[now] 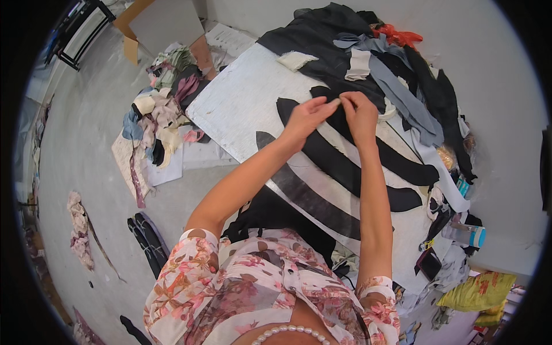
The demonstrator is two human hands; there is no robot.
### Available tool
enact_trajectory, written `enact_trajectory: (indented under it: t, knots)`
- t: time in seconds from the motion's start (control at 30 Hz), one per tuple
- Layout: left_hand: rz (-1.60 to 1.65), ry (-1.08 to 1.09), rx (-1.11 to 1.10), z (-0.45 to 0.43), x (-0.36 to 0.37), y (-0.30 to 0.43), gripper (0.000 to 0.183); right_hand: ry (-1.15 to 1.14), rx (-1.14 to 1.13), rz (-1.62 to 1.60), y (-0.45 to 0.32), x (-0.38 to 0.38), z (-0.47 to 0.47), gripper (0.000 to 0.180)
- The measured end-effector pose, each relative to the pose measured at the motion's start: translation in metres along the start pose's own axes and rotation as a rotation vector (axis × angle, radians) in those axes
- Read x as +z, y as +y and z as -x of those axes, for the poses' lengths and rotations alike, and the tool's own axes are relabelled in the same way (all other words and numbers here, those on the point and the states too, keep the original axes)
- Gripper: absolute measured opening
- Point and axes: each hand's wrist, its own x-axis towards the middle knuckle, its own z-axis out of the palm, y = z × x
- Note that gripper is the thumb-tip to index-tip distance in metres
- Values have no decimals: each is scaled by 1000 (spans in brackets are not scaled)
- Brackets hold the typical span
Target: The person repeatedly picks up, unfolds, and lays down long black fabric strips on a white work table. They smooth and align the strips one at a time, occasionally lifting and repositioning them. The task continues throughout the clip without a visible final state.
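My left hand and my right hand meet at their fingertips above the far end of a curved black fabric strip. Thumb and fingers are pinched close together on the right hand; whether something thin lies between the fingertips is too small to tell. A second curved black strip runs under my left hand and right forearm. Nearer my body is a dark grey, sheer-looking curved piece, partly covered by my left forearm. All three lie roughly parallel on a pale work table.
Black cloth and grey-blue fabric are heaped at the table's far right. A clear bottle with a blue lid and a dark phone rest at right. Fabric scraps pile up left of the table, near a cardboard box.
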Motion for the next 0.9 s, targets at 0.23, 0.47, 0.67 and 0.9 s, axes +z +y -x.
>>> enact_trajectory:
  t: [0.23,0.47,0.67,0.9]
  knots:
    - [228,-133,-10,-24,39,6,21,-31,7,-379,-9,-46,-5,37]
    - [89,-82,180,-33,63,-4,27,-418,486,-92,60,-178,61,34]
    - [44,-122,187,-16,69,-1,27,-214,740,1,18,-310,105,32]
    - [-223,-95,-64,34,-20,30,19,-363,838,-297,-51,-261,166,34]
